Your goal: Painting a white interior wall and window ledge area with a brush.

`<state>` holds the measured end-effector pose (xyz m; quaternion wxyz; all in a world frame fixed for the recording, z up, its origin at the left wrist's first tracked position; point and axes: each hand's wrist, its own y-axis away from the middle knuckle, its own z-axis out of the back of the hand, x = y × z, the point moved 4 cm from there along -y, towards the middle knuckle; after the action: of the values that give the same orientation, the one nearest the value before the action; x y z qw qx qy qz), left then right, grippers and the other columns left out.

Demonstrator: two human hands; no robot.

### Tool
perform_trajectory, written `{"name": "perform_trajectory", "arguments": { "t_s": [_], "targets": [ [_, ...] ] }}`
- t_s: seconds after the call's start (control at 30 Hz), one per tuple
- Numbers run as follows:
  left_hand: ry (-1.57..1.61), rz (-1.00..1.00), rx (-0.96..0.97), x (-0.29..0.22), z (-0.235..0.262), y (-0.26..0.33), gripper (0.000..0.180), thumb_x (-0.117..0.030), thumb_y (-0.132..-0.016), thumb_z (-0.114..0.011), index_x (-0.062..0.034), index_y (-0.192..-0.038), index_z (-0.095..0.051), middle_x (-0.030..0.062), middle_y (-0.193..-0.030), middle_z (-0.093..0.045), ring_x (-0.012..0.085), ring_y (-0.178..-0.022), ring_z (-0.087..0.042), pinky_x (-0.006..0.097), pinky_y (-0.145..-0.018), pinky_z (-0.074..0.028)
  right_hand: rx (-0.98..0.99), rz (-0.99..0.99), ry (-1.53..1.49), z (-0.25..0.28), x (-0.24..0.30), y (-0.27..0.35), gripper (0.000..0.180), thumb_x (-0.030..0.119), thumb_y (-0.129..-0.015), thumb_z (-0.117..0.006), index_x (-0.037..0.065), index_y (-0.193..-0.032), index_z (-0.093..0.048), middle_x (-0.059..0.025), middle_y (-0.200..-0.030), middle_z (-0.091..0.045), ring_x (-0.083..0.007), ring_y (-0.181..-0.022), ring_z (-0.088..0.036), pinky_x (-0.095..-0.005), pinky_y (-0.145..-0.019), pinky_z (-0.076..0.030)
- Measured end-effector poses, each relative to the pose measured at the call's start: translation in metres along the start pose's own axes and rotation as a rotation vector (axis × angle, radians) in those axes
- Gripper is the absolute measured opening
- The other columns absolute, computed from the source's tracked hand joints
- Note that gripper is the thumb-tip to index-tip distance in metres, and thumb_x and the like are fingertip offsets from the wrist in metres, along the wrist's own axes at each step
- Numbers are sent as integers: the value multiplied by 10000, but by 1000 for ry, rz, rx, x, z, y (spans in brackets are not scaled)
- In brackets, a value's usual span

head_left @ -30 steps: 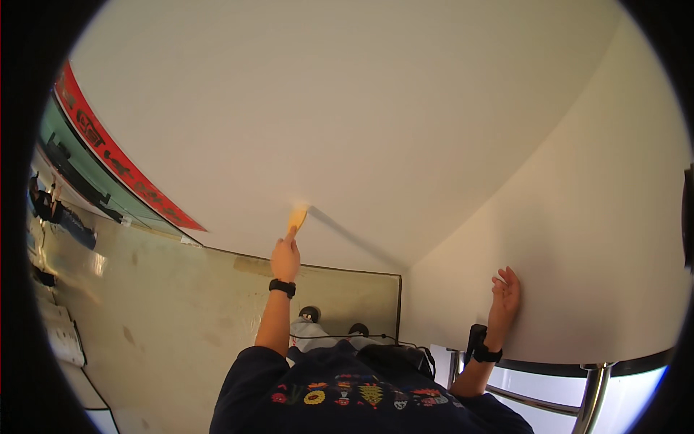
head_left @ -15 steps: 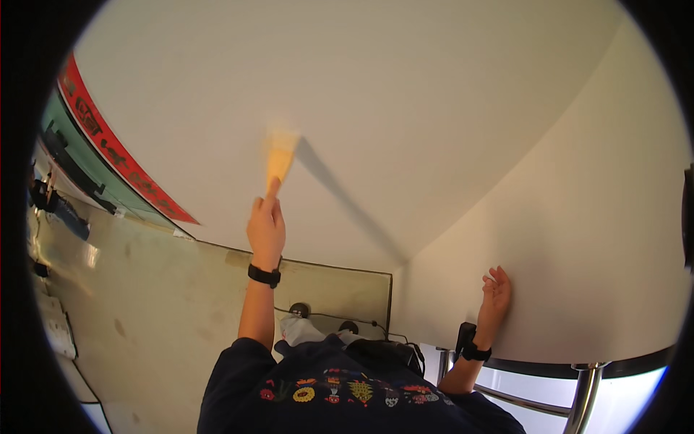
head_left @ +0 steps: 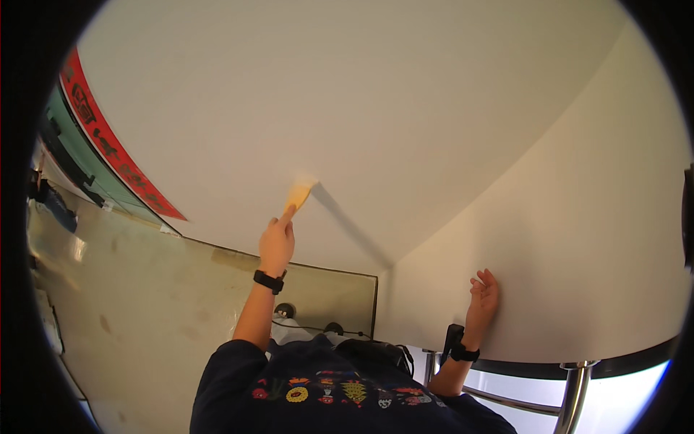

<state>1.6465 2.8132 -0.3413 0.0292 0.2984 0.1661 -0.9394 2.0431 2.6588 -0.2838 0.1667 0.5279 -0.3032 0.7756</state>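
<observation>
A flat brush with a yellow handle and a pale, blurred tip (head_left: 298,195) meets the white wall (head_left: 390,108) in front of me. My left hand (head_left: 276,244) is closed round its handle, index finger stretched along it. From the tip a long shadow slants down to the wall corner. At the right, my right hand (head_left: 483,298) is raised close beside the right-hand white wall (head_left: 564,246), fingers loosely bent and apart, with nothing in it. Whether it touches that wall I cannot tell. Both wrists wear black bands.
A red banner with dark markings (head_left: 116,145) runs along the left edge of the wall. A person (head_left: 56,204) stands far left on the pale floor (head_left: 159,311). A dark cable (head_left: 311,327) lies near my feet. Metal rails (head_left: 575,398) stand at the lower right.
My left hand has drawn the brush down the wall, toward me and slightly right. My right hand keeps about the same pose, and the whole view has shifted a little.
</observation>
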Motion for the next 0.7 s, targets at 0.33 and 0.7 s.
{"name": "perform_trajectory", "arguments": {
  "t_s": [0.33, 0.7],
  "targets": [
    [193, -231, -419, -69, 79, -28, 466, -32, -816, -500, -232, -1235, -467, 70, -682, -432, 218, -538, -447, 297, -489, -398, -1, -7, -15, 1, -4, -1, 317, 54, -851, -470, -3, -1162, -453, -109, -1070, -538, -163, -900, -554, -266, -783, -427],
    [-133, 108, 100, 60, -81, 34, 376, -141, -835, -480, -246, -1196, -485, 134, -768, -525, 316, -651, -543, 403, -582, -448, 31, 7, 11, 1, -8, -2, 331, 87, -864, -475, 12, -1185, -443, -121, -1102, -521, -180, -928, -546, -253, -767, -414]
  ]
}}
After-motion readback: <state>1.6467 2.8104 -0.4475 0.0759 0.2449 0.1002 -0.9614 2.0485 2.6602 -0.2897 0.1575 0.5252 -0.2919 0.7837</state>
